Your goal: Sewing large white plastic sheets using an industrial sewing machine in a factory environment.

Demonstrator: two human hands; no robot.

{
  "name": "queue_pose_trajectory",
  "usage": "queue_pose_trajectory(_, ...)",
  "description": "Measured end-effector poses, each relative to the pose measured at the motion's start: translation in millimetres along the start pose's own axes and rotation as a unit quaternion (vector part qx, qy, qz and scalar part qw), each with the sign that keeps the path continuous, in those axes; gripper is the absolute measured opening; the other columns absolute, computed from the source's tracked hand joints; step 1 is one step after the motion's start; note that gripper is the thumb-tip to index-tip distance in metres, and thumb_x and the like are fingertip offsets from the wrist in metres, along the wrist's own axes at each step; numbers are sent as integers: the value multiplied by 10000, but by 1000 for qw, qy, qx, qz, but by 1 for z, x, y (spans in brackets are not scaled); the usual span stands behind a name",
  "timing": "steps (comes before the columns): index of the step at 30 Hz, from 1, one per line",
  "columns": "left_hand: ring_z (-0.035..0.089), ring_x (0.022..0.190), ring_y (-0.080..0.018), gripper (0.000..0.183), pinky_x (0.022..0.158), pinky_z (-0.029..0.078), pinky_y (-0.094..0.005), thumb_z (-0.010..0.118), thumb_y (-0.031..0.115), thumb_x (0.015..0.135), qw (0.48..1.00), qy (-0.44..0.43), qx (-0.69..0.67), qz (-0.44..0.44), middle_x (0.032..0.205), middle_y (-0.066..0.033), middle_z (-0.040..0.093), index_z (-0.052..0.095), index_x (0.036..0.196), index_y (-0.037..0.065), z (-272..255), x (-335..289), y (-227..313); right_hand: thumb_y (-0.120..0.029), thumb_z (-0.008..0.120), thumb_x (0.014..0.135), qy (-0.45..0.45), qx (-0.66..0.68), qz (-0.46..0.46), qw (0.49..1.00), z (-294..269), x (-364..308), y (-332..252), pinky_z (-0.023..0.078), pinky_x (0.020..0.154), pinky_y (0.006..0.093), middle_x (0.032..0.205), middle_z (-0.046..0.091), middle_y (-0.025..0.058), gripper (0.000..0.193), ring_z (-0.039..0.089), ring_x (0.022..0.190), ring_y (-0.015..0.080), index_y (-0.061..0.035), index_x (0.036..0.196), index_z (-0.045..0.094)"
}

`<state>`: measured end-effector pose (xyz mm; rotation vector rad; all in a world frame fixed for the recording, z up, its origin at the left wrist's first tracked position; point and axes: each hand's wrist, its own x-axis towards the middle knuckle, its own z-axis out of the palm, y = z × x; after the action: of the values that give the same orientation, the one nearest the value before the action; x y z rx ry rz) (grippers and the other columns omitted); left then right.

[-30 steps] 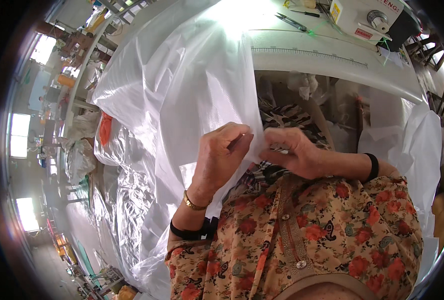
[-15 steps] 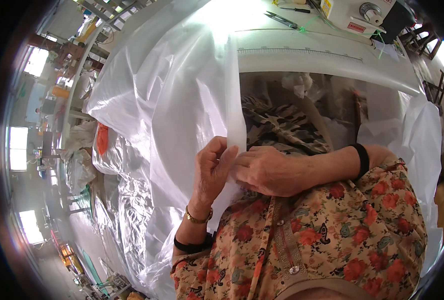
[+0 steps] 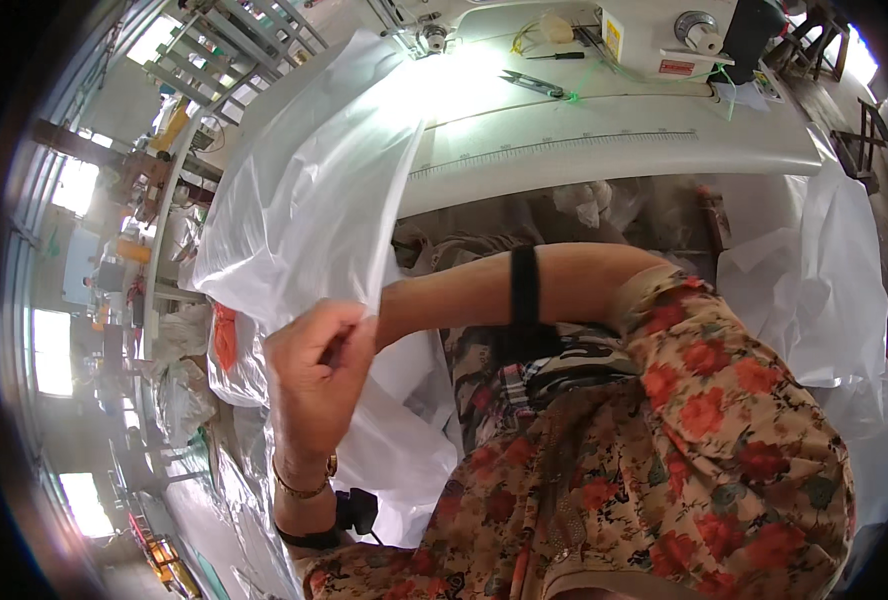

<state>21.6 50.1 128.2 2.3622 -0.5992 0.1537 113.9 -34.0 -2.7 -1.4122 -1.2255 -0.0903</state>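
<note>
White sewing table [image 3: 604, 150], bright workshop, left hand [image 3: 316, 375] pinching clear plastic sheet [image 3: 309, 200], right hand hidden.

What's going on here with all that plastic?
A person in a flowered shirt is handling a big sheet of clear plastic film at a white worktable. The left hand pinches the film's lower edge. The right forearm, with a black band, crosses behind it, so the right hand is hidden. The film drapes up over the table toward a sewing machine, with small snips lying nearby.
</note>
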Motion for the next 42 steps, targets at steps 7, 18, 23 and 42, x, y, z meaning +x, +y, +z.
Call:
queue_pose_trajectory(7,612,613,-299,40,575,483,-365,625,42,843,993,-63,89,53,724,-160,617,638,863,9,79,-39,-38,-177,656,761,-129,-133,-7,983,-2,-86,58,414,958,422,1098,641,147,318,566,1116,304,-68,1059,640)
queue_pose_trajectory(18,446,554,-57,81,506,353,-238,679,65,824,940,77,-238,-234,676,2,569,697,850,-10,138,-78,-85,-187,639,839,-208,-325,34,922,-122,-57,-34,450,786,400,817,588,96,131,589,823,280,-68,813,592)
queue_pose_trajectory(23,429,487,-23,181,436,355,-193,607,11,871,839,74,-412,-347,824,18,598,666,1042,-6,129,-82,-62,-216,630,868,-218,-299,17,929,-117,-61,-20,375,941,408,947,577,76,158,542,987,268,-73,912,580)
queue_pose_trajectory(42,489,563,-132,76,532,387,-265,688,65,845,953,247,-99,-147,738,-63,556,658,891,13,133,-54,-52,-247,687,839,-217,-321,67,919,-135,-49,-17,374,858,353,858,607,22,177,574,885,213,-91,895,628)
